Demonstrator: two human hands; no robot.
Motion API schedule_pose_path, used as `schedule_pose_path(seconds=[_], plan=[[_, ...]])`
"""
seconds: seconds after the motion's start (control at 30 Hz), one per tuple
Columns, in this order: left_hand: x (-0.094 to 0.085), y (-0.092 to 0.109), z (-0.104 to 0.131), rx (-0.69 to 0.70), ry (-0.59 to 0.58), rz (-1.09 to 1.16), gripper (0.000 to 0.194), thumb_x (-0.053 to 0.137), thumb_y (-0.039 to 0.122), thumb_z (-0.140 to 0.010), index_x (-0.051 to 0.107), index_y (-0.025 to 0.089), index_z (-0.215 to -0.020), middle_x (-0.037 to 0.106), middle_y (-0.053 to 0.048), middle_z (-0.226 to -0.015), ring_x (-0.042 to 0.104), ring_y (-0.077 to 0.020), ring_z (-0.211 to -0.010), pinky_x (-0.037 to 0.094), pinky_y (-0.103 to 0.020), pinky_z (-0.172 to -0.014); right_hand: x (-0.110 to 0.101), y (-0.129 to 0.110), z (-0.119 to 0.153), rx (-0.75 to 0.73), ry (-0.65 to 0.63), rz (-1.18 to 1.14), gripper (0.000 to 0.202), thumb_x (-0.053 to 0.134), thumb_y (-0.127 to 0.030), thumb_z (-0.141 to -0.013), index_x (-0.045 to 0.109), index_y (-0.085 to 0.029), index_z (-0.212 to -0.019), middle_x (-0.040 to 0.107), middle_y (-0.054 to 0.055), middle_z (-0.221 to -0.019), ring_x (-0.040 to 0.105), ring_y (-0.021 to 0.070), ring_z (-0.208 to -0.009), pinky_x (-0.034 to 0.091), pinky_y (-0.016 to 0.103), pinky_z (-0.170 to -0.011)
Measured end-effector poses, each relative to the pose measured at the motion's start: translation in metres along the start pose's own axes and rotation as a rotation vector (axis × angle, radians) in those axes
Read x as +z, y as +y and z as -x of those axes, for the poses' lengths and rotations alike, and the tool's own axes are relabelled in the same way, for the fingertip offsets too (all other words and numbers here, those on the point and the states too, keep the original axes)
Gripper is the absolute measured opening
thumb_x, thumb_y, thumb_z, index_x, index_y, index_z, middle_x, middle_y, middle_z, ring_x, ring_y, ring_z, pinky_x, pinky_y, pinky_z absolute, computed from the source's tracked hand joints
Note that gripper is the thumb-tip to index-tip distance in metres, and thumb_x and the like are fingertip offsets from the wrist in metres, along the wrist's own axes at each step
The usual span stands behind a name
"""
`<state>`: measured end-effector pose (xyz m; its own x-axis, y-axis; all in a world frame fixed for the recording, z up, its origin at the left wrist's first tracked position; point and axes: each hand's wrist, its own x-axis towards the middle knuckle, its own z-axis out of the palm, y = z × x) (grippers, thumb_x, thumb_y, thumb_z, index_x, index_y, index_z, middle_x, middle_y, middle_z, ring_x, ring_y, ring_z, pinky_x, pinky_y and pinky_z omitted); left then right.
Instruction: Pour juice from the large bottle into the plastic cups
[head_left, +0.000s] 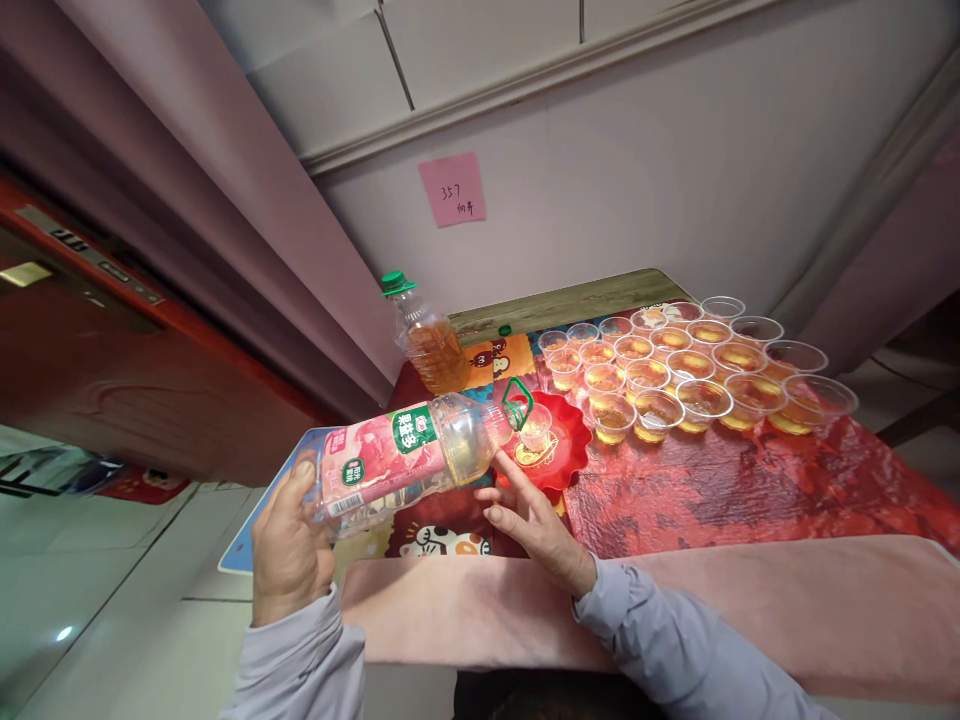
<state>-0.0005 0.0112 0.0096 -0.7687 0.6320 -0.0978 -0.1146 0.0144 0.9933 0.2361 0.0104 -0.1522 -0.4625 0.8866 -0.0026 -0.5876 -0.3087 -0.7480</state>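
Observation:
A large clear bottle [386, 450] with a pink label and green handle ring lies tilted in the air, its neck to the right over a clear plastic cup [535, 428]. My left hand [289, 535] grips the bottle's base. Beneath the neck, my right hand [534, 520] has its index finger stretched out against the bottle's shoulder, the other fingers loosely curled and apart. Some yellow liquid sits near the shoulder. That cup stands in a red scalloped dish [574, 445]. To the right are several rows of clear cups [658, 412] with yellow liquid.
A second bottle [435, 350] with a green cap and amber liquid stands behind. A small green cap [505, 330] lies near the table's back edge. A pink cloth [465, 610] covers the front edge. A pink note [453, 190] is on the wall; a curtain hangs left.

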Motion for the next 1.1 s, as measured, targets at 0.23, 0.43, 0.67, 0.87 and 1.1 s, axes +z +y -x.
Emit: schedule_pose_path(seconds=[0.23, 0.43, 0.67, 0.87, 1.1], plan=[[0.003, 0.006, 0.006, -0.009, 0.021, 0.018, 0.036, 0.080, 0.033, -0.079, 0.079, 0.020, -0.113, 0.079, -0.003, -0.105, 0.070, -0.0186, -0.082, 0.056, -0.026, -0.059, -0.001, 0.002, -0.001, 0.005, -0.010, 0.006, 0.113, 0.092, -0.051, -0.088, 0.026, -0.032, -0.178, 0.069, 0.008, -0.127, 0.069, 0.0231, -0.117, 0.061, 0.043, -0.104], [0.004, 0.009, 0.009, -0.008, 0.018, 0.035, 0.034, 0.079, 0.032, -0.079, 0.079, 0.020, -0.110, 0.078, -0.002, -0.103, 0.069, -0.0177, -0.082, 0.056, -0.026, -0.059, 0.000, 0.001, -0.001, -0.001, -0.015, 0.016, 0.114, 0.092, -0.053, -0.088, 0.025, -0.031, -0.178, 0.069, 0.008, -0.127, 0.067, 0.0232, -0.118, 0.061, 0.043, -0.102], [0.001, 0.009, 0.005, 0.015, -0.007, 0.005, 0.054, 0.086, 0.043, -0.064, 0.078, 0.021, -0.113, 0.078, -0.001, -0.099, 0.069, -0.0179, -0.076, 0.054, -0.026, -0.054, 0.000, -0.001, -0.001, -0.019, -0.028, 0.068, 0.115, 0.090, -0.057, -0.088, 0.024, -0.029, -0.179, 0.068, 0.012, -0.132, 0.064, 0.0278, -0.127, 0.059, 0.045, -0.105], [0.002, 0.012, 0.007, 0.027, -0.024, 0.005, 0.064, 0.091, 0.046, -0.055, 0.078, 0.022, -0.112, 0.078, 0.000, -0.096, 0.069, -0.0174, -0.074, 0.055, -0.026, -0.055, -0.001, 0.001, -0.002, -0.034, -0.039, 0.068, 0.114, 0.089, -0.057, -0.089, 0.024, -0.030, -0.179, 0.068, 0.012, -0.133, 0.064, 0.0274, -0.129, 0.059, 0.045, -0.106], [0.002, 0.014, 0.007, 0.025, -0.032, 0.004, 0.062, 0.090, 0.045, -0.057, 0.077, 0.021, -0.112, 0.078, 0.001, -0.093, 0.070, -0.0173, -0.073, 0.056, -0.027, -0.058, -0.003, 0.000, -0.002, -0.026, -0.043, 0.069, 0.114, 0.089, -0.056, -0.090, 0.023, -0.030, -0.179, 0.068, 0.011, -0.130, 0.065, 0.0264, -0.124, 0.059, 0.045, -0.105]])
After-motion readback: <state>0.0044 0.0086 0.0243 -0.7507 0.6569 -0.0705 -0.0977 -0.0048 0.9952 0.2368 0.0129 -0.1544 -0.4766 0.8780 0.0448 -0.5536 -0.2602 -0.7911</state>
